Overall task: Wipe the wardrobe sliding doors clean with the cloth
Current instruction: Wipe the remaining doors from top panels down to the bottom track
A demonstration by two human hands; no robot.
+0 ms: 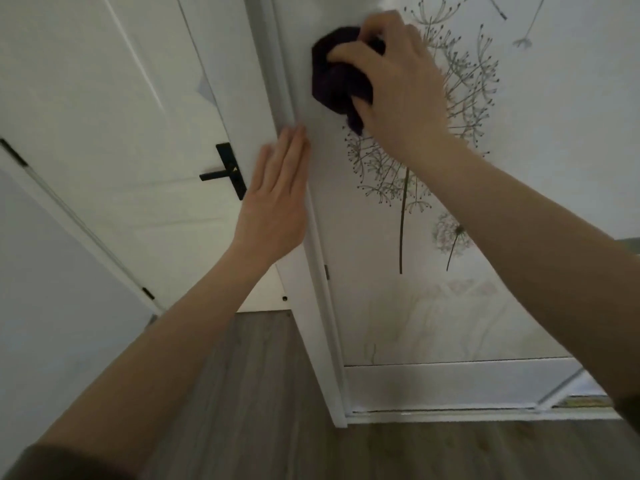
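The wardrobe sliding door [540,140] fills the right half of the view: a pale, glossy panel printed with dandelion heads and long stems, its lower part faintly reflective above a white bottom rail [450,382]. To its left stands a white panelled room door [114,126], and grey wood-look floor [256,393] runs below both. The sliding door's white edge frame [320,265] runs down between the two doors.

The left hand [277,206] lies flat and wide, fingers straight and together, pressing on that edge frame and holding nothing. The right hand [398,81], higher up, has its fingers curled round the cloth [334,74], a dark purple bunched wad held against the panel near its left edge, just beside the largest dandelion print. A tail of the cloth hangs below the palm.

A black lever handle [227,173] sits on the room door, partly behind the left hand's fingers. The top of the sliding door and its right side are cut off, and the whole view is soft with blur.
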